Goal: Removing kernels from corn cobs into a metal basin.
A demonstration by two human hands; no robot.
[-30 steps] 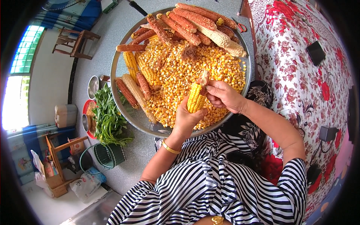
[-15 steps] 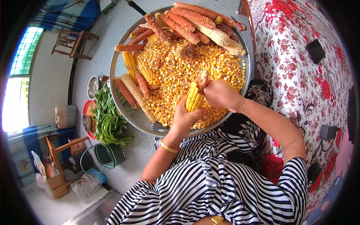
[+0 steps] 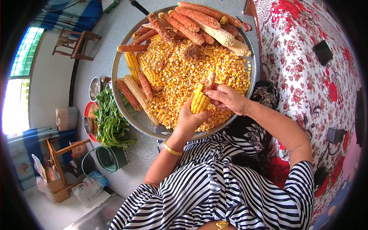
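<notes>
a single wide fisheye view, from the left one of two cameras worn side by side on the person's head, looked steeply down. it was upright and unmirrored, so its left was the person's left. the striped top [image 3: 207, 184] filled the lower middle, close below the lens. the left hand [image 3: 189, 119] and the right hand [image 3: 230, 100] were near, around the centre, over a round mesh tray [image 3: 134, 115] seen from above. the view spread wide enough to take in a window [image 3: 18, 103] at far left and flowered cloth [image 3: 291, 84] along the right. straight edges bowed toward the dark, rounded rim.
</notes>
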